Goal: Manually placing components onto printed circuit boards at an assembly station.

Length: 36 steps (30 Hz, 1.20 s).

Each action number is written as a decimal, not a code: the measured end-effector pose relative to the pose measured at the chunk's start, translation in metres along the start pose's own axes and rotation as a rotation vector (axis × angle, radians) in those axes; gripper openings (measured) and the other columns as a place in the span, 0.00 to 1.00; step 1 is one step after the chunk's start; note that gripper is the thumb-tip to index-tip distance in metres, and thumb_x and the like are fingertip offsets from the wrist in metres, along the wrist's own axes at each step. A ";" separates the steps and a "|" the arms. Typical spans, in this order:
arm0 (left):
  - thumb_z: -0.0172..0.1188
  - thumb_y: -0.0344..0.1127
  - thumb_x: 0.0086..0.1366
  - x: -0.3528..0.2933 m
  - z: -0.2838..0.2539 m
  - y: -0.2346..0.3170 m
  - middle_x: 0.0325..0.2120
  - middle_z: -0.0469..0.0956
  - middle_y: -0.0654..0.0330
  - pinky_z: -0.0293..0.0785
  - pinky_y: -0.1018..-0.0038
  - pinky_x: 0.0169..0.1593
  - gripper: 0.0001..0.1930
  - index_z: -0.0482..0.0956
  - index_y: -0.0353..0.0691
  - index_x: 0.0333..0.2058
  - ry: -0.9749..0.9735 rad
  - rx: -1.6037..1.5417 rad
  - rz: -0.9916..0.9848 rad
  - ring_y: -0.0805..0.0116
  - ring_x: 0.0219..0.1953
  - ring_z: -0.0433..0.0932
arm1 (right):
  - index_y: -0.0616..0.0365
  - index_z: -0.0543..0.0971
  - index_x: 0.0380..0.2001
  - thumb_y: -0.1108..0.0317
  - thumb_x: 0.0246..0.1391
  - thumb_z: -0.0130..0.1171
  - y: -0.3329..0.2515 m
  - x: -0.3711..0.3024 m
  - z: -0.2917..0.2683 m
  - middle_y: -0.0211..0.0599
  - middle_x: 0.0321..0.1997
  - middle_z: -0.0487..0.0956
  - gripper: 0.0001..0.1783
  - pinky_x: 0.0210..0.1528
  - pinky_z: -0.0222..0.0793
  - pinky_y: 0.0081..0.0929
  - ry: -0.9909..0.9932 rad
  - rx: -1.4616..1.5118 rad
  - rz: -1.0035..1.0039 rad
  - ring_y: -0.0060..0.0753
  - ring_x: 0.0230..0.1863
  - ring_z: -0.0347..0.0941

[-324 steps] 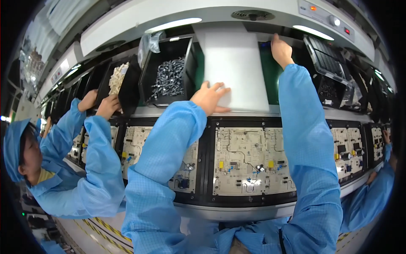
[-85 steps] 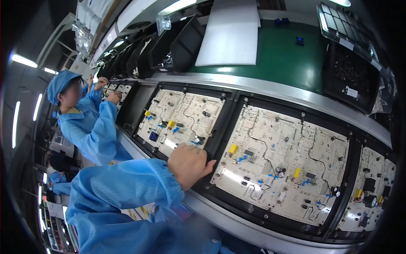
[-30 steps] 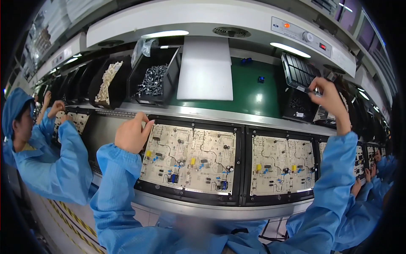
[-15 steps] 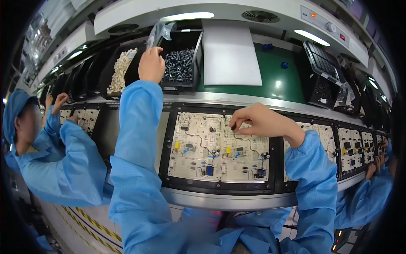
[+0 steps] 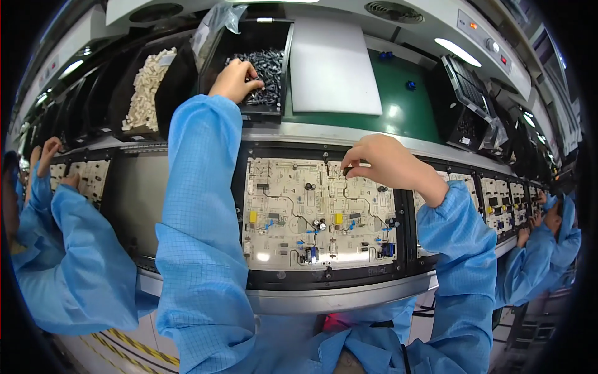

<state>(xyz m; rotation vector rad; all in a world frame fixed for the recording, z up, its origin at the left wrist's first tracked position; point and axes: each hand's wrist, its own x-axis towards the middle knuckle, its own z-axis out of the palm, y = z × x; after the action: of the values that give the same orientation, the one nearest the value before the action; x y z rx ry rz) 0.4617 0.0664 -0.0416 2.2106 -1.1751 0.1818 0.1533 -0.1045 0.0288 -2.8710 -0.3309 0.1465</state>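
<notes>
My left hand (image 5: 237, 81) reaches into the near left part of a black bin (image 5: 288, 65) heaped with small dark electronic components (image 5: 268, 71). Its fingers are curled toward the thumb; what sits between them is too small to make out. Over the right half of a pale circuit board panel (image 5: 293, 202), my right hand (image 5: 386, 162) pinches a small black component (image 5: 347, 170) between thumb and fingertips, close to the board's upper part. Yellow, blue and black parts stand on the panel, which lies in a black frame (image 5: 324, 279).
Left of the bin stands another one with cream-coloured parts (image 5: 148, 87). A white foam sheet (image 5: 333, 65) lies on the green bench top (image 5: 395, 115). Further framed boards (image 5: 498, 199) continue along the line rightward. Co-workers in blue sleeves (image 5: 90, 249) are at both sides.
My left hand has come down from the bin's left edge onto the dark components. My right hand keeps its pinch at nearly the same board spot. The whole view has shifted slightly.
</notes>
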 end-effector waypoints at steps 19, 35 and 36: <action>0.57 0.41 0.60 -0.006 -0.002 0.039 0.35 0.72 0.54 0.72 0.64 0.42 0.11 0.72 0.40 0.34 0.036 0.293 -0.044 0.53 0.38 0.75 | 0.55 0.78 0.29 0.65 0.44 0.63 -0.003 -0.007 0.027 0.33 0.25 0.77 0.09 0.37 0.67 0.35 -0.104 0.046 0.122 0.39 0.33 0.73; 0.58 0.43 0.61 0.015 -0.144 0.204 0.23 0.76 0.51 0.71 0.65 0.33 0.15 0.78 0.34 0.29 -0.523 0.181 0.085 0.54 0.26 0.74 | 0.59 0.73 0.34 0.55 0.51 0.59 0.008 -0.041 -0.067 0.45 0.25 0.76 0.17 0.37 0.67 0.42 0.281 0.147 0.045 0.51 0.33 0.73; 0.57 0.43 0.61 0.031 -0.155 0.220 0.22 0.75 0.51 0.70 0.65 0.32 0.15 0.78 0.34 0.27 -0.495 0.123 0.171 0.54 0.25 0.74 | 0.59 0.73 0.34 0.58 0.53 0.58 0.016 -0.053 -0.097 0.45 0.25 0.76 0.15 0.35 0.67 0.40 0.323 0.182 0.086 0.48 0.31 0.73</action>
<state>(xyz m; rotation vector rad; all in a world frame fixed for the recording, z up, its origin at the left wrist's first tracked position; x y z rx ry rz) 0.3321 0.0442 0.1953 2.3344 -1.6563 -0.2463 0.1177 -0.1544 0.1221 -2.6694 -0.1233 -0.2573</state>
